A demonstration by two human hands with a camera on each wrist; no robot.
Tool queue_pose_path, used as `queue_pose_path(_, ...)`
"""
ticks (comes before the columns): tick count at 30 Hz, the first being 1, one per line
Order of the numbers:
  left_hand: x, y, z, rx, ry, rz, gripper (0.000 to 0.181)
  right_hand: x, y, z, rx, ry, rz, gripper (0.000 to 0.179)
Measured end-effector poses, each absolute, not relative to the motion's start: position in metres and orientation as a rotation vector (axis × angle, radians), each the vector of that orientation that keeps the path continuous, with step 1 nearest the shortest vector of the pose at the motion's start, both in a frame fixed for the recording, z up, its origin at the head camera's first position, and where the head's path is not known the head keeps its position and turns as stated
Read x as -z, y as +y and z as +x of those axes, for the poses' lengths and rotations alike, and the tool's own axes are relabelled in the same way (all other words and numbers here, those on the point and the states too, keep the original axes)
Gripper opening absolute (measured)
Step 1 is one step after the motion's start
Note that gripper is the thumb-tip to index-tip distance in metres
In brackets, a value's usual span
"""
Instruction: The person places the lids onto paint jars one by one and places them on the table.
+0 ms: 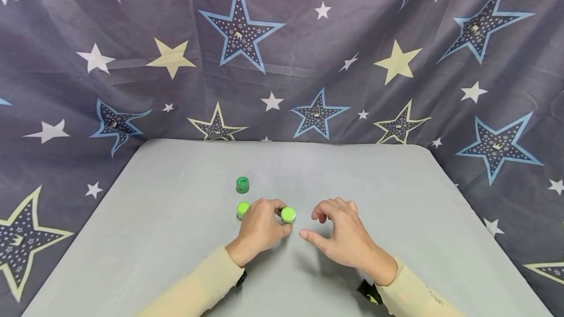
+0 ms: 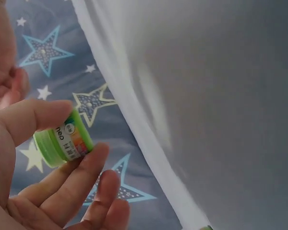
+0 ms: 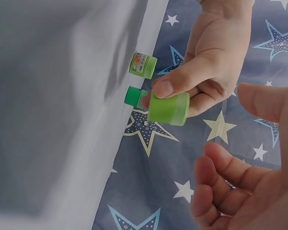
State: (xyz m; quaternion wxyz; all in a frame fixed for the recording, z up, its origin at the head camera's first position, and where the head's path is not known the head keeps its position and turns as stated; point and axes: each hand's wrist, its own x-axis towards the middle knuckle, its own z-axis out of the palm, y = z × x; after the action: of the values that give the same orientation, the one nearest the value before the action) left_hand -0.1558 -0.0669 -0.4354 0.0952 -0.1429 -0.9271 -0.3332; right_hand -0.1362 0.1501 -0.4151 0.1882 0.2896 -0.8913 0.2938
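Between thumb and fingers, my left hand (image 1: 263, 224) pinches a small light green jar (image 1: 288, 215), held above the table near its middle. A printed label shows on the side of this jar (image 2: 65, 139) in the left wrist view. My right hand (image 1: 345, 234) is just to the right of it, thumb and fingers apart and loosely bent, with nothing between them. Another light green jar (image 1: 242, 209) stands just left of the left hand, partly covered by it. Farther back is a dark green jar (image 1: 242, 185).
A pale grey cloth covers the table (image 1: 185, 258). Behind it and along both sides hangs a dark curtain (image 1: 282, 43) printed with stars. Dark bands (image 1: 370, 291) show under both wrists, by the beige sleeves (image 1: 198, 283).
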Motion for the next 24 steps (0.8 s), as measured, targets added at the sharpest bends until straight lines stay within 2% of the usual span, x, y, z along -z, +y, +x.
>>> queue_pose_path(10, 0.439, -0.073, -0.173, 0.949, -2.899, -0.420, 0.020, 0.416, 0.155, -0.135, -0.811, -2.511, 0.806, 0.034)
queue_pose_path(24, 0.441, -0.076, -0.177, 0.808, -3.036, -0.431, 0.019, 0.418, 0.156, -0.136, -0.798, -2.526, 0.793, 0.035)
